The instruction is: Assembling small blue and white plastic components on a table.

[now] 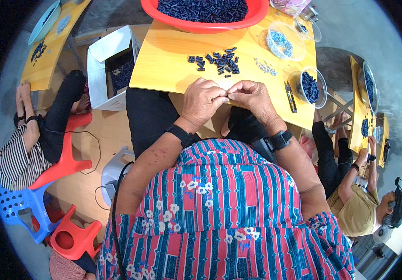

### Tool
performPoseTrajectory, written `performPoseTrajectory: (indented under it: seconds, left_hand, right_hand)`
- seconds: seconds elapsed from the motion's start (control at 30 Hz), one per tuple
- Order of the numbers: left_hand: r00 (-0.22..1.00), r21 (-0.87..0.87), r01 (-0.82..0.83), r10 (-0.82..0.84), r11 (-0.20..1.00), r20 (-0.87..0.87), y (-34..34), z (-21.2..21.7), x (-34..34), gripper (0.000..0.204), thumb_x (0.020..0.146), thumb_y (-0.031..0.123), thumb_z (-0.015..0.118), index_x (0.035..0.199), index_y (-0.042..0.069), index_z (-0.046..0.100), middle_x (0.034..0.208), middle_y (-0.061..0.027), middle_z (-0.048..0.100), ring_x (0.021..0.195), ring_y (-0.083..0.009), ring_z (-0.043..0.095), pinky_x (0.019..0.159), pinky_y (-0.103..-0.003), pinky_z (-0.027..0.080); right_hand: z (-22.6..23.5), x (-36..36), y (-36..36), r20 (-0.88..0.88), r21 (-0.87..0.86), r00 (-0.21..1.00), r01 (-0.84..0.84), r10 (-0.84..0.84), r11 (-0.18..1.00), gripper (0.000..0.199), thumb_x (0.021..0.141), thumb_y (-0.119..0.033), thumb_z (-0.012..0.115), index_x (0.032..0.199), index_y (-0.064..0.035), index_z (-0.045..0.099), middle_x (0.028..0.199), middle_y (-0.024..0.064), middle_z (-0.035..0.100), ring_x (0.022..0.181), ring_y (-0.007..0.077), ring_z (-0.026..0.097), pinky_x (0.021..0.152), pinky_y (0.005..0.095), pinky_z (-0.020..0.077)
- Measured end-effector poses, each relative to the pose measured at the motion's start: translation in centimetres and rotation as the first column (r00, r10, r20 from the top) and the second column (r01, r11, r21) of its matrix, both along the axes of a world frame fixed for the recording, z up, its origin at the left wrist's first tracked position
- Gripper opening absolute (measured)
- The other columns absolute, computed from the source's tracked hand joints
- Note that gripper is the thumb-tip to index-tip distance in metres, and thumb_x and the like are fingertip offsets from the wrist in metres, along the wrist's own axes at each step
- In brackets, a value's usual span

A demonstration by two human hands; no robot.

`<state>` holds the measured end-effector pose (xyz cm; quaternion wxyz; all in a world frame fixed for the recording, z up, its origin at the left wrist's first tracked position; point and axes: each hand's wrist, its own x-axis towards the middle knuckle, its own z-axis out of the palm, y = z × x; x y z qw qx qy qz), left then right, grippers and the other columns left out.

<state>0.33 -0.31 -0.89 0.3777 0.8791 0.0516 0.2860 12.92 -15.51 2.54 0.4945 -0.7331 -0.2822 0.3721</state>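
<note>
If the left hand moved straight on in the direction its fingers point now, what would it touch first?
The left hand points toward the right hand, fingertips already meeting, so it would press into that hand first. What they pinch is too small to tell.

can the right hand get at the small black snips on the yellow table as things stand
Probably yes: the small black snips lie just beside the right hand on the yellow wooden table, with nothing between them, though its fingers seem occupied.

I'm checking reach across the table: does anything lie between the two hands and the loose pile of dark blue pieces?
Nothing visible does. Bare yellow table separates the left hand and right hand from the dark blue pieces.
</note>
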Motion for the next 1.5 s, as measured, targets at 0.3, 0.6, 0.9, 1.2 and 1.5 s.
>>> performPoseTrajectory:
  seconds: [0.3,0.6,0.9,1.2,1.5]
  left_hand:
    - [0.999,0.009,-0.014,0.014,1.0,0.032,-0.4,0.1,0.0,0.012,0.074,0.02,0.076,0.081,0.011,0.072,0.079,-0.0056,0.064,0.078,-0.028,0.06,0.072,-0.041,0.049]
    - [0.991,-0.085,-0.13,0.131,0.988,0.003,-1.5,-1.0,-0.3,0.025,0.079,0.017,0.072,0.099,0.004,0.065,0.096,-0.0159,0.066,0.092,-0.037,0.064,0.076,-0.047,0.051]
    - [0.992,-0.095,-0.116,0.11,0.989,-0.064,-1.9,-1.2,-1.1,0.034,0.078,0.029,0.075,0.101,0.005,0.067,0.101,-0.0159,0.065,0.094,-0.0349,0.064,0.077,-0.046,0.052]
    - [0.992,-0.058,-0.125,0.126,0.99,0.002,-1.8,-0.4,-0.8,0.04,0.075,0.032,0.077,0.101,0.004,0.066,0.099,-0.0155,0.065,0.093,-0.0352,0.063,0.078,-0.046,0.051]
    - [0.997,0.008,-0.073,0.073,0.997,-0.021,-1.3,-2.2,-1.4,0.035,0.077,0.028,0.076,0.099,0.003,0.067,0.098,-0.0158,0.066,0.091,-0.0354,0.065,0.076,-0.045,0.052]
  right_hand:
    - [2.3,-1.5,4.0,0.391,0.301,0.914,-0.014,-0.11,0.954,0.023,0.092,-0.015,0.062,0.111,-0.0035,0.069,0.098,0.0086,0.067,0.089,0.0181,0.063,0.082,0.0306,0.0508]
    - [1.1,-2.2,6.6,0.796,0.047,0.561,-0.43,0.226,0.902,0.054,0.087,-0.051,0.062,0.122,-0.0092,0.064,0.108,0.0168,0.062,0.102,0.0371,0.058,0.092,0.046,0.0482]
    - [0.8,-2.7,6.6,0.764,0.011,0.564,-0.497,0.314,0.867,0.069,0.084,-0.069,0.055,0.115,-0.0076,0.067,0.105,0.0163,0.062,0.1,0.0365,0.058,0.092,0.046,0.0468]
    - [0.7,-2.7,6.6,0.742,0.008,0.588,-0.489,0.322,0.872,0.077,0.079,-0.075,0.055,0.114,-0.0069,0.068,0.103,0.0163,0.061,0.098,0.0364,0.057,0.091,0.0456,0.0469]
    - [0.0,-2.8,6.6,0.764,0.057,0.58,-0.497,0.282,0.866,0.078,0.078,-0.074,0.058,0.119,-0.008,0.066,0.106,0.0168,0.059,0.1,0.037,0.055,0.094,0.0461,0.0455]
